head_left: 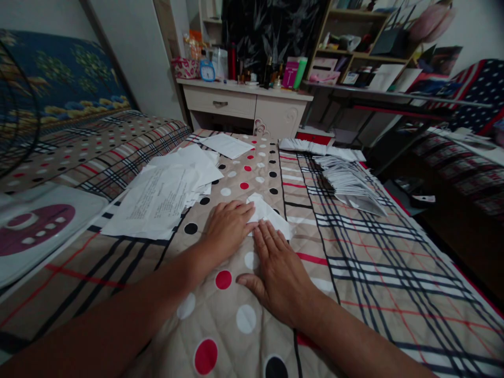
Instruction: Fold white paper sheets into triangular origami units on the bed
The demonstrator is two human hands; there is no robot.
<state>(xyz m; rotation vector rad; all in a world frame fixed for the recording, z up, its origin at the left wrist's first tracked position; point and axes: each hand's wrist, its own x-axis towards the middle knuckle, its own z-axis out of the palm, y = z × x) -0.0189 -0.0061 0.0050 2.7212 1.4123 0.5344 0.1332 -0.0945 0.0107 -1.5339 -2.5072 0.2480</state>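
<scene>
A small folded white paper (270,214) lies on the patterned bedspread in front of me. My left hand (230,226) grips its left end, fingers bent over the paper and thumb at its near edge. My right hand (279,270) lies flat with its fingers stretched out. Those fingertips touch the near edge of the folded paper, and the thumb is spread to the left over the cloth. Part of the paper is hidden under the hands.
Loose printed sheets (161,191) are piled at left, and another sheet (227,145) lies farther back. At right are a row of folded papers (348,181) and a long white bundle (321,149). A plastic-looking case (43,226) sits far left. A dresser (220,100) stands beyond the bed.
</scene>
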